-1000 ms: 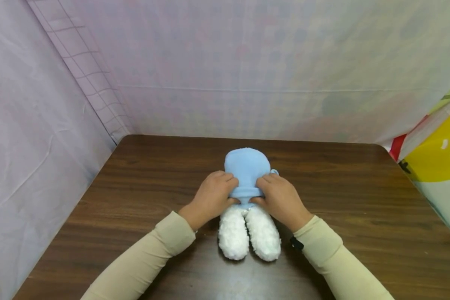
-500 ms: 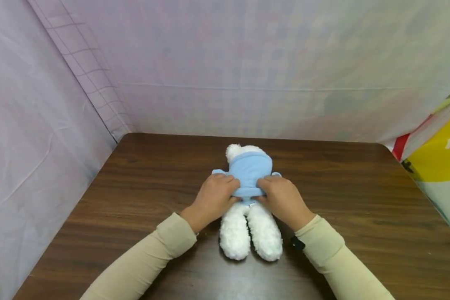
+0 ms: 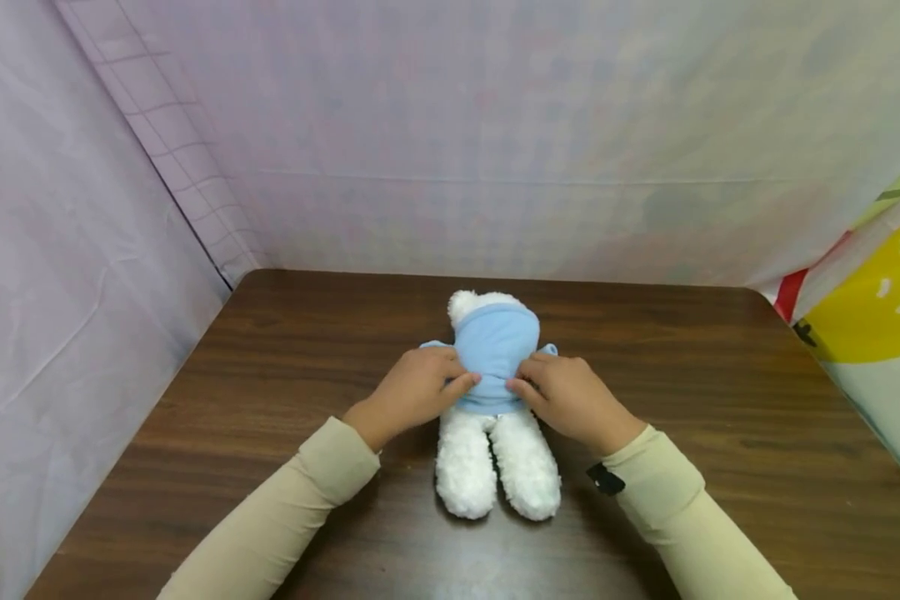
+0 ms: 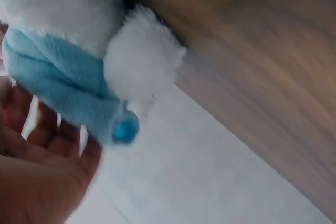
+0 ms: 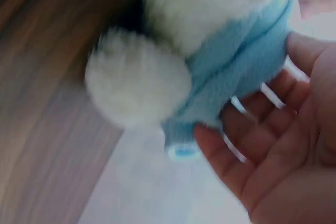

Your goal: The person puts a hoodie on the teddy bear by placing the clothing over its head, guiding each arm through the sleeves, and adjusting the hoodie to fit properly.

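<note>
The plush is laid on the table, its head near the far edge, where pale cloth is hung; wood-grain surface is left at either side. Its shaggy white pile is partly covered by a soft, creased blue shirt. Its long axis is aimed at that edge, rounded legs nearest. The shirt's sides are lightly touched by the left hand and right hand, fingers relaxed.

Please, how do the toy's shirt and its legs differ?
The shirt is blue; the legs are white. The shirt shows creases; the legs look fluffy. The left hand and right hand touch the shirt; neither appears to touch the legs. Both are on one soft toy.
</note>
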Tool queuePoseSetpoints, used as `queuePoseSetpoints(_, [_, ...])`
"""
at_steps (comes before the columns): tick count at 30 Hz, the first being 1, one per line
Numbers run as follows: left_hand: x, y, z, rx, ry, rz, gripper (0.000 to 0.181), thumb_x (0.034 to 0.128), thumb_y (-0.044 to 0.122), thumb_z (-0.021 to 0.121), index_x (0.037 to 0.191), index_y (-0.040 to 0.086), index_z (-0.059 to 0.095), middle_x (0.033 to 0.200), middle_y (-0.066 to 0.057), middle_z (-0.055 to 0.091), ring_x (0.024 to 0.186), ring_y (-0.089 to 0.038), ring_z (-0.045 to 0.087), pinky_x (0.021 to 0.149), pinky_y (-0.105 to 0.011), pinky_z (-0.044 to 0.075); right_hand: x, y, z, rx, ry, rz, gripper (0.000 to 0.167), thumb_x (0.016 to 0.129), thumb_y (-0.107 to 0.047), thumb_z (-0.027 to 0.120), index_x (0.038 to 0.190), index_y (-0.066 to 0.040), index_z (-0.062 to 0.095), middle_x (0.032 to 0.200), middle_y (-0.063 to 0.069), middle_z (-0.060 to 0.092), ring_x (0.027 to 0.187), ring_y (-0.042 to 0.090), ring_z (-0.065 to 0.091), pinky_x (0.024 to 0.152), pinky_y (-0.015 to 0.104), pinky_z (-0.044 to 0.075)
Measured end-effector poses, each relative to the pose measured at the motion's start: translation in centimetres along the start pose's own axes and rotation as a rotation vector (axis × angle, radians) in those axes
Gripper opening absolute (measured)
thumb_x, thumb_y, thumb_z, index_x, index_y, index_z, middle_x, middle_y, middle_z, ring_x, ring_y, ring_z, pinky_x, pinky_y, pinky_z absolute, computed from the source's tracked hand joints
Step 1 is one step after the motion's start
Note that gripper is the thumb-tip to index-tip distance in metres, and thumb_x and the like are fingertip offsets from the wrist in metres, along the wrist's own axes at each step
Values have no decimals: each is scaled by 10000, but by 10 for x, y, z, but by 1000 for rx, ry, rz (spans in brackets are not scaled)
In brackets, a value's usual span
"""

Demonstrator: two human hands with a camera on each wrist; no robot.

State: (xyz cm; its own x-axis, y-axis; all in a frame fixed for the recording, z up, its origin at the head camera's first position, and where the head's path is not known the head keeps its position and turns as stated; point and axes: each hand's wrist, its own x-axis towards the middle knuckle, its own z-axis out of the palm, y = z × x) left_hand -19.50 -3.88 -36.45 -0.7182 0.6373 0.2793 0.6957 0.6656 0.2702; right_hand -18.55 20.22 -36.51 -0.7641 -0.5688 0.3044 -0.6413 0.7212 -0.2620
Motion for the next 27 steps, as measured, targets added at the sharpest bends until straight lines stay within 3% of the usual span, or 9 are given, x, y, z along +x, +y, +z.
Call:
queuePoseSetpoints(3, [5,1,3,26,3,-65,245,979,344,644,843,156,721,779,45,601,700,-129,533,708,-315,459,2,-2,3,9,22,52,222,925,-279,726,912,-105,589,753,-38,498,574,85,428,541,281,405])
queuePoseSetpoints(6, [9,2,2,52,-10,-113,245,948,376,683,906,138,645,837,33,587,751,-149,532,758,-337,456,4,-2,6,1,38,81,390,891,-307,764,1075,-38,550,906,62,502,611,131,459,564,302,439])
queuePoseSetpoints(8, [12,2,1,66,-31,-142,315,935,404,693,1047,119,617,947,-8,576,830,-177,539,784,-352,464,6,-2,7,-11,42,94,538,876,-325,778,1206,6,512,1040,138,485,683,185,512,619,337,482])
queuePoseSetpoints(11, [19,1,-4,76,-94,-175,588,925,452,683,1357,90,514,1201,-91,510,1052,-234,520,915,-394,453,10,1,6,-35,32,139,766,849,-385,795,1372,39,430,1227,239,440,914,324,565,761,459,510])
queuePoseSetpoints(14, [27,-1,-9,69,-164,-196,809,906,497,683,1532,108,349,1440,-155,374,1280,-312,422,1053,-447,385,16,6,3,-36,-15,196,947,814,-445,813,1475,38,336,1399,289,349,1217,442,431,911,607,427])
queuePoseSetpoints(17, [36,-4,-15,36,-249,-205,893,894,514,688,1584,161,244,1597,-160,179,1439,-354,242,1147,-488,260,23,10,-2,2,-91,247,1061,789,-483,821,1536,8,250,1519,288,235,1370,472,266,978,680,343])
queuePoseSetpoints(20, [44,-7,-19,-4,-339,-207,916,894,507,692,1599,206,192,1647,-141,14,1489,-364,104,1171,-518,185,31,15,-5,56,-174,271,1127,777,-500,824,1570,-25,180,1593,265,108,1445,454,136,1030,698,284])
queuePoseSetpoints(24, [50,-9,-22,-31,-421,-205,908,896,492,698,1599,220,193,1649,-145,-16,1494,-365,79,1160,-525,218,39,20,-6,108,-249,283,1190,754,-515,836,1586,-42,128,1621,237,27,1470,434,81,1075,669,257])
queuePoseSetpoints(27, [52,-9,-23,-40,-443,-217,898,891,487,704,1596,233,211,1648,-131,35,1494,-334,113,1137,-495,286,41,21,-5,123,-261,282,1200,741,-518,845,1582,-38,137,1610,238,75,1449,438,154,1075,630,298])
